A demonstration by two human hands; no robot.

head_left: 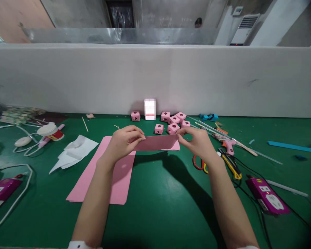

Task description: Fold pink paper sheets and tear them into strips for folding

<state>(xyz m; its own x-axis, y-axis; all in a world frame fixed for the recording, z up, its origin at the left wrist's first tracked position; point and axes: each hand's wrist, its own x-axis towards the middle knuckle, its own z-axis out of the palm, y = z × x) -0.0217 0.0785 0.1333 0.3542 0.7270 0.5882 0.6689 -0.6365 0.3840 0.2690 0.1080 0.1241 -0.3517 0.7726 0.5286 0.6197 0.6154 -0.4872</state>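
Note:
Between my two hands a strip of pink paper (158, 143) is held up above the green table, casting a shadow below. My left hand (126, 141) pinches its left end between thumb and fingers. At the strip's upper right corner, my right hand (195, 141) grips the edge the same way. Under my left forearm lies a stack of pink paper sheets (93, 183). Just beyond the strip sit several small pink paper cubes (173, 120) with dark diamond-shaped marks, and one more pink cube (135, 116) stands apart to the left.
A phone (150, 109) leans on the white partition (93, 79). On the right lie scissors (197, 162), a yellow cutter (232, 166), a pink glue gun (229, 145) and a purple power strip (268, 195). Crumpled white paper (75, 152) and a paper cup (51, 131) are on the left.

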